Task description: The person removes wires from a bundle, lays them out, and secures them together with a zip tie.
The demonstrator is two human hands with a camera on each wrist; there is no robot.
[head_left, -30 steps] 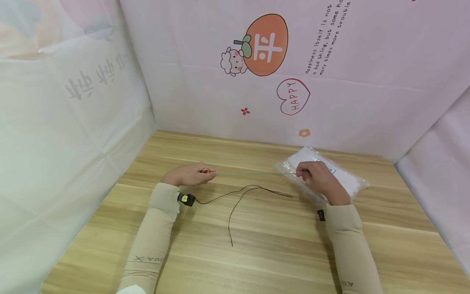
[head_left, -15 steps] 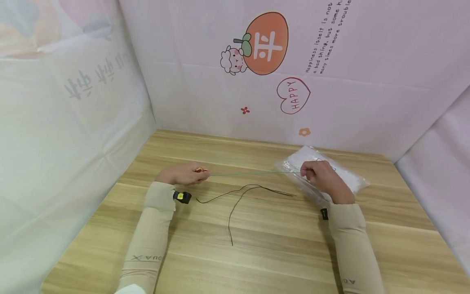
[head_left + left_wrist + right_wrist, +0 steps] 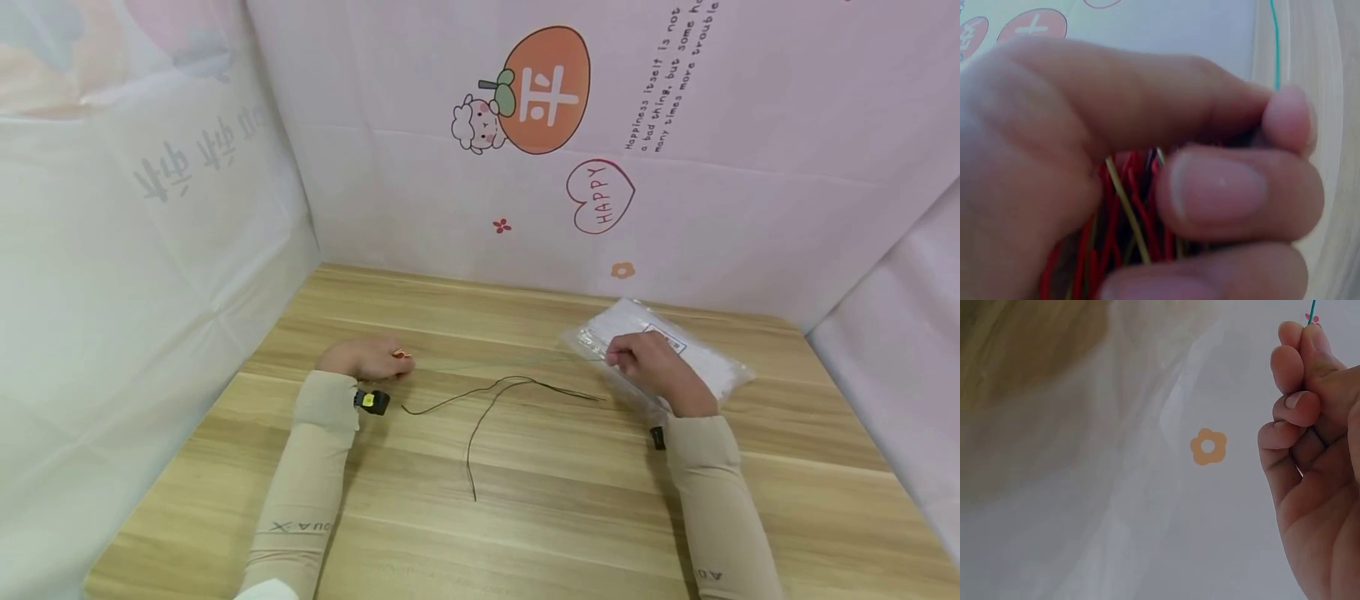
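Note:
A thin green cord (image 3: 510, 363) stretches between the two hands above the table. My left hand (image 3: 367, 357) pinches one end of it; in the left wrist view the green strand (image 3: 1277, 50) leaves from between thumb and forefinger. Curled fingers of that hand also hold a bundle of red, yellow and dark cords (image 3: 1141, 206), partly hidden in the palm. The other end of the cord is pinched by my right hand (image 3: 652, 371), between thumb and forefinger, as the right wrist view shows. Below the stretched cord, dark thin cords (image 3: 468, 454) lie loosely curved on the wooden table.
A clear plastic bag (image 3: 705, 367) with white contents lies under and beyond the right hand. The wooden table (image 3: 525, 542) ends at a printed white cloth (image 3: 420, 200) behind, with more cloth at both sides.
My left hand has shifted left with the bundle, so the green cord spans a wider gap. My right hand moved slightly right, then back. The dark cords lie still.

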